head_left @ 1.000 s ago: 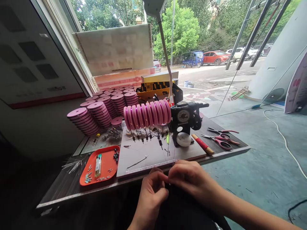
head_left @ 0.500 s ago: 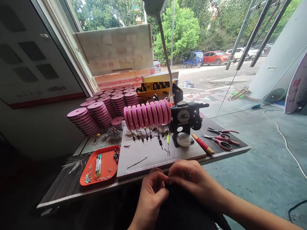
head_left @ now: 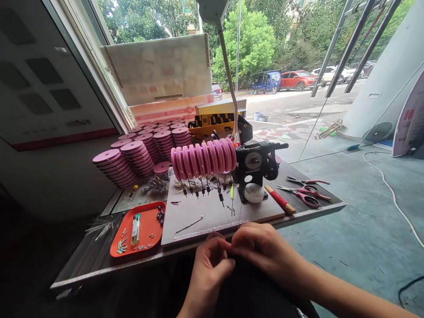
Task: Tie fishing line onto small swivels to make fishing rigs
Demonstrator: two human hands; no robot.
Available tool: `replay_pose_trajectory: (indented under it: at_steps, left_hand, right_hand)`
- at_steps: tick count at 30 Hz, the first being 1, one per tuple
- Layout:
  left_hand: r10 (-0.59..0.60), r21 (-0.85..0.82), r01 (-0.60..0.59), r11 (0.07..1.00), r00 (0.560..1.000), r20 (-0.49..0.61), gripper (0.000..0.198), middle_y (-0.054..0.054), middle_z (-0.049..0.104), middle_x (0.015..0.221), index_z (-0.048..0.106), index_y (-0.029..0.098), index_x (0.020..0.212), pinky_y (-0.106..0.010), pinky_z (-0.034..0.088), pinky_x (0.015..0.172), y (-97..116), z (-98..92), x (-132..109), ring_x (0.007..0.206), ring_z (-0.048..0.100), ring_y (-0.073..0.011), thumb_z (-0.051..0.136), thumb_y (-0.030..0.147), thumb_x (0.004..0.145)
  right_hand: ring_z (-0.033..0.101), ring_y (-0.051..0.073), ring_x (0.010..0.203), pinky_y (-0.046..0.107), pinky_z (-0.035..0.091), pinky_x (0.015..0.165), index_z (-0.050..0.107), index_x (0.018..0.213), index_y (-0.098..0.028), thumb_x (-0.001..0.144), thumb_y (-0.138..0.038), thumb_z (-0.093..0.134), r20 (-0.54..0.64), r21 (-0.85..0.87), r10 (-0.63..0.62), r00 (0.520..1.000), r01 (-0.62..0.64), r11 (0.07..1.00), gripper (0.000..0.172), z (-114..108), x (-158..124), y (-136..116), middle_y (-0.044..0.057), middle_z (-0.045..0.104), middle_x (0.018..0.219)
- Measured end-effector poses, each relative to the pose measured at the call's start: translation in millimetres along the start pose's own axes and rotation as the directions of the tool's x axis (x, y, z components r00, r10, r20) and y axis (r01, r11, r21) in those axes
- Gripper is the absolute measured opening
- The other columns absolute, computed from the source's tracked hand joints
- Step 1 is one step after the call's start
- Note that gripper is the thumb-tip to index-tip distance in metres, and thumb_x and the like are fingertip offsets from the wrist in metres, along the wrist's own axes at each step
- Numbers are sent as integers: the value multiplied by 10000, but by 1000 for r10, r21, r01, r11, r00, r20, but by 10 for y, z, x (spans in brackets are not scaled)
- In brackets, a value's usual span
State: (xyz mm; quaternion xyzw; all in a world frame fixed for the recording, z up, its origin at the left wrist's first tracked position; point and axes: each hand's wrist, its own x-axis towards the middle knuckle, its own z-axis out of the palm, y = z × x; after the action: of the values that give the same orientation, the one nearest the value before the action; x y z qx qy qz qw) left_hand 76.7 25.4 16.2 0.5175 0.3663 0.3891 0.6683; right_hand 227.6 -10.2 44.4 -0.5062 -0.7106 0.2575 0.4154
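My left hand (head_left: 212,267) and my right hand (head_left: 266,247) meet in front of the table edge, fingertips touching. Both are closed in a pinch. A thin fishing line (head_left: 240,212) runs down from the winder to my right fingers. Whatever my left fingers grip is hidden or too small to name. Above the hands, a row of pink foam spools (head_left: 203,158) sits on the shaft of a black winder (head_left: 253,161). Several small dark weights (head_left: 203,191) dangle beneath the spools. Under them lies a pale board (head_left: 188,212) with a lime-green-handled tool (head_left: 232,192).
To the left is an orange tray (head_left: 114,247) with a clear tube (head_left: 136,229) and small parts. Stacked pink spools (head_left: 138,157) stand behind. Scissors (head_left: 306,199), pliers (head_left: 308,181) and a red-wrapped stick (head_left: 280,199) lie right. A lamp stem (head_left: 228,75) rises at the back.
Both hands stay pinched together with only slight finger movement; the right hand has shifted a little left. The spools and winder look the same.
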Motion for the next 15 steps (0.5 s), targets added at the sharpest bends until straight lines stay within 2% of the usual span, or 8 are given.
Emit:
replay_pose_trajectory:
  at_steps: [1, 4, 7, 9, 11, 13, 15]
  left_hand:
    - [-7, 7, 7, 1000, 1000, 23, 49, 42, 419, 637, 622, 156, 583, -210, 242, 463, -1, -7, 5, 498, 316, -63, 660, 125, 583]
    - [-51, -18, 52, 999, 997, 51, 178, 39, 438, 615, 632, 149, 576, -207, 255, 462, 3, -1, 16, 490, 347, -60, 739, 284, 621]
    - [-163, -174, 164, 971, 986, 22, 232, 39, 465, 604, 628, 147, 548, -184, 275, 458, 13, 34, 9, 502, 367, -57, 792, 310, 556]
    - [-262, -295, 250, 922, 965, -1, 232, 44, 492, 598, 642, 152, 569, -166, 299, 464, 25, 58, -5, 510, 387, -53, 826, 271, 494]
    - [-340, -375, 307, 875, 940, -24, 248, 42, 532, 605, 652, 153, 592, -152, 314, 466, 44, 76, -22, 519, 422, -49, 844, 231, 456]
    - [-383, -404, 342, 848, 924, -22, 257, 37, 559, 599, 652, 148, 598, -143, 320, 463, 66, 88, -35, 524, 463, -51, 850, 211, 447]
    - [-383, -415, 346, 841, 924, -5, 253, 33, 570, 579, 648, 147, 597, -149, 351, 483, 82, 97, -43, 529, 495, -61, 848, 212, 457]
  right_hand:
    - [537, 114, 613, 212, 391, 573, 632, 716, -157, 833, -209, 562, 3, 7, 2, 1000, -2, 1000, 146, 0, 4, -5, 11, 621, 655]
    - [504, 108, 595, 213, 377, 561, 611, 706, -156, 825, -225, 563, 9, 54, 36, 999, -37, 998, 146, -14, -2, -25, -1, 588, 634]
    - [455, 101, 584, 209, 363, 540, 565, 740, -162, 808, -308, 578, -17, 214, 151, 988, -144, 966, 162, -24, -48, -14, -22, 531, 628]
    - [443, 101, 594, 206, 361, 534, 547, 743, -162, 794, -393, 585, 11, 385, 247, 969, -232, 893, 240, 7, -96, 36, -25, 513, 638]
    - [448, 100, 605, 204, 357, 535, 571, 744, -148, 763, -442, 611, 110, 537, 303, 947, -313, 784, 297, 84, -143, 115, -17, 529, 654]
    - [459, 99, 613, 205, 353, 548, 613, 771, -134, 718, -448, 658, 206, 636, 316, 926, -372, 676, 322, 193, -175, 197, -8, 559, 673]
    - [452, 91, 599, 205, 340, 553, 629, 778, -127, 676, -452, 694, 236, 691, 329, 914, -396, 605, 347, 292, -186, 252, -10, 565, 668]
